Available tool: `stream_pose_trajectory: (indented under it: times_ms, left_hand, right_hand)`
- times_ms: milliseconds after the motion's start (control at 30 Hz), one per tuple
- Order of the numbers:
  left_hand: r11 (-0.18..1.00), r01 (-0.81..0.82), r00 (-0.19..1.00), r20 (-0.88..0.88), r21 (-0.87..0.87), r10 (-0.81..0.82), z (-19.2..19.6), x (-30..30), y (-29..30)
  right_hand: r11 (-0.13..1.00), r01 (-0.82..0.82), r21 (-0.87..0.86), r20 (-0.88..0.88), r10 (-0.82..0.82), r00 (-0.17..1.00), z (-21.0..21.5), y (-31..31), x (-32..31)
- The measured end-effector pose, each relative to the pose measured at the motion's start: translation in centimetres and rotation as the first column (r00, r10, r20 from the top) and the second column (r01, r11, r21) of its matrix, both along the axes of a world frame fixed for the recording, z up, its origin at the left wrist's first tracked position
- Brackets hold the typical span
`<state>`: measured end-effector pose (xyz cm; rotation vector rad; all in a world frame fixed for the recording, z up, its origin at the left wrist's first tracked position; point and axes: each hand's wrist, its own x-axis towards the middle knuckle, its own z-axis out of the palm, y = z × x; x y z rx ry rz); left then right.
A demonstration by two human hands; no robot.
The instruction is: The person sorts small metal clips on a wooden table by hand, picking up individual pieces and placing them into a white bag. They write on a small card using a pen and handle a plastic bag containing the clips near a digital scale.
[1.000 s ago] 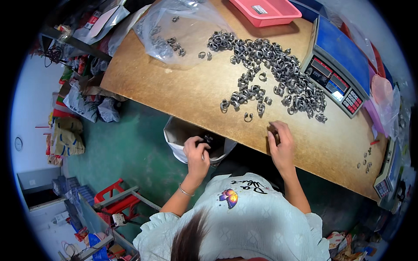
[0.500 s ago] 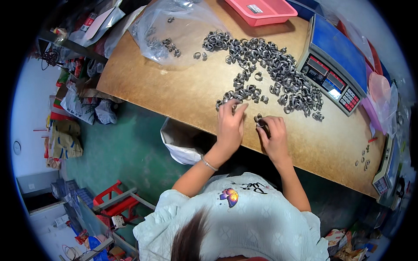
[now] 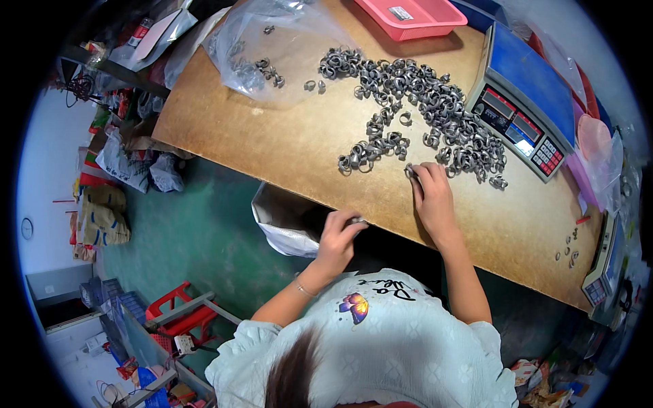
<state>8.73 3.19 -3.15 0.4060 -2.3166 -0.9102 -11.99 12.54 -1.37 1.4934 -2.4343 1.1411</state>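
Now the left hand [image 3: 338, 234] has come off the tabletop [image 3: 272, 146] and dropped to the near edge, its grip pinched on a few grey metal rings [image 3: 355, 221] right over the open white bag [image 3: 286, 224] that hangs just below the board. Half a second ago both hands were side by side at the near fringe of the pile; a second ago this same hand was down at the bag too, so it looks like a steady round of gathering and dropping, and my read is that another small batch is on its way in. The right hand [image 3: 432, 197] stays up top, fingers curled and pressed down on rings at the edge of the big heap of rings [image 3: 422, 115], which is spread across the middle of the board beside the blue weighing scale [image 3: 524, 102]. Further back sit a clear plastic bag [image 3: 272, 47] with a few rings in it and a pink tray [image 3: 415, 13].
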Motion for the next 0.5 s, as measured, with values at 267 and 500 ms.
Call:
stream_pose_trajectory:
  times_ms: [267, 500]
  left_hand:
    - [0.914, -0.369, 0.843, 0.353, -0.17, 0.406, -7.0, 4.9, -2.3]
    - [0.933, -0.026, 0.959, 0.273, 0.359, -0.078, 2.5, 1.5, -1.0]
  right_hand:
    - [1.0, 0.014, -0.023, 0.009, -0.013, 1.0, 0.2, 0.5, 1.5]
    - [0.995, -0.088, -0.047, 0.098, 0.092, 0.991, 0.9, 1.0, 0.9]
